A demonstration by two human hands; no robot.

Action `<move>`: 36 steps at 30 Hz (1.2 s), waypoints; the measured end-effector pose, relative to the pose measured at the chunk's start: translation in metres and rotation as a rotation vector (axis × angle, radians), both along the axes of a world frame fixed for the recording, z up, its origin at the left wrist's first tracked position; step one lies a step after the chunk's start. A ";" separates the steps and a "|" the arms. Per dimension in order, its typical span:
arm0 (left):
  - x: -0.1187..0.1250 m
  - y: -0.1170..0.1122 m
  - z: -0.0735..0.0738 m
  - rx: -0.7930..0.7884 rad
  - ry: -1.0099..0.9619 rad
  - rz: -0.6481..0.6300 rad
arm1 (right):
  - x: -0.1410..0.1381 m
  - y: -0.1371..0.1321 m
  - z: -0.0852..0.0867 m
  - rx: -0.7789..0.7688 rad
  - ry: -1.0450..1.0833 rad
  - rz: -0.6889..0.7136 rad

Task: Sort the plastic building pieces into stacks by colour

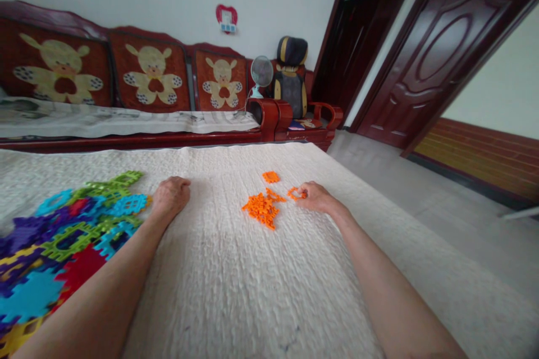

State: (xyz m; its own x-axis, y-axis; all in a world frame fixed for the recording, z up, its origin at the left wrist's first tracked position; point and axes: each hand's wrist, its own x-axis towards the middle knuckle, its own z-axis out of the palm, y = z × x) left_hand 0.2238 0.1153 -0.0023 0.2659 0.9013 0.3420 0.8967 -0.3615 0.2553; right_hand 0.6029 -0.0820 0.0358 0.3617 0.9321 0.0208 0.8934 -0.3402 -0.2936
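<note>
My right hand (315, 197) pinches an orange interlocking plastic piece (293, 193) at the right of the cloth. Close by on its left lies a small heap of orange pieces (261, 208), with a single square orange piece (270, 177) apart behind it. My left hand (170, 197) rests on the cloth with its fingers curled in, and nothing shows in it. Beside that hand, at the left, spreads a large pile of notched pieces: green (69, 241), blue (33, 294), red (82, 269), purple (27, 235) and yellow (19, 336). My left forearm hides part of this pile.
A pale quilted cloth (236, 291) covers the table. Behind it stands a wooden sofa (202, 137) with bear-patterned cushions (154, 76). A small fan (261, 73) and an armchair with a dark padded seat cover (290, 92) are at its right end. Tiled floor (379, 165) and doors lie further right.
</note>
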 end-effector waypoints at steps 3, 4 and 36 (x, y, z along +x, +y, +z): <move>0.001 -0.002 0.002 -0.016 0.012 -0.005 | -0.005 -0.002 0.007 0.005 0.059 -0.062; 0.001 -0.003 0.003 -0.021 0.015 -0.004 | -0.007 0.000 0.010 0.023 0.087 -0.097; 0.001 -0.002 0.003 -0.040 0.015 -0.016 | -0.049 0.088 -0.038 0.520 0.148 -0.084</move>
State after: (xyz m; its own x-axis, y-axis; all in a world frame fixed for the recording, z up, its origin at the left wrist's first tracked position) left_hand 0.2252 0.1131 0.0003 0.2855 0.9097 0.3014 0.8945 -0.3659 0.2569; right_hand 0.5540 0.0064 -0.0018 0.4689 0.7799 0.4145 0.8055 -0.1851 -0.5630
